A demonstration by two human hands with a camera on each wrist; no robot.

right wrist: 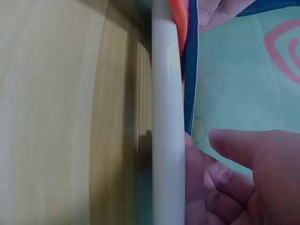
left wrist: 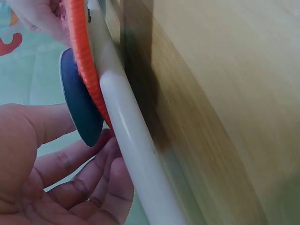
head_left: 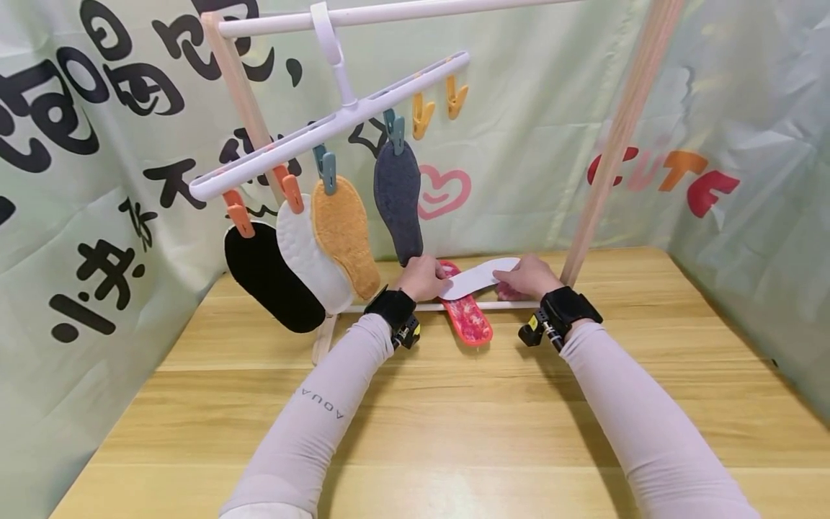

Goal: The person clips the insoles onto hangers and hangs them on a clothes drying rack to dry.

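A white insole (head_left: 481, 278) slants between my two hands, its dark blue side (left wrist: 80, 101) facing the left wrist camera. My left hand (head_left: 423, 279) pinches its left end between thumb and fingers. At the other end is my right hand (head_left: 528, 277), its fingers touching the tip from behind and its thumb (right wrist: 239, 144) standing off the surface. Crossing beneath is a red insole (head_left: 470, 321) with a pink mottled top and an orange-red rim, which overlaps the white lower bar (right wrist: 168, 117).
A white hanger (head_left: 285, 155) tilts from the top rail. Its clips hold a black insole (head_left: 269, 277), a white fluffy insole (head_left: 305, 245), a tan insole (head_left: 344, 231) and a dark grey insole (head_left: 398, 191). Two yellow clips (head_left: 423, 117) hang unused. A wooden post (head_left: 612, 166) rises at right.
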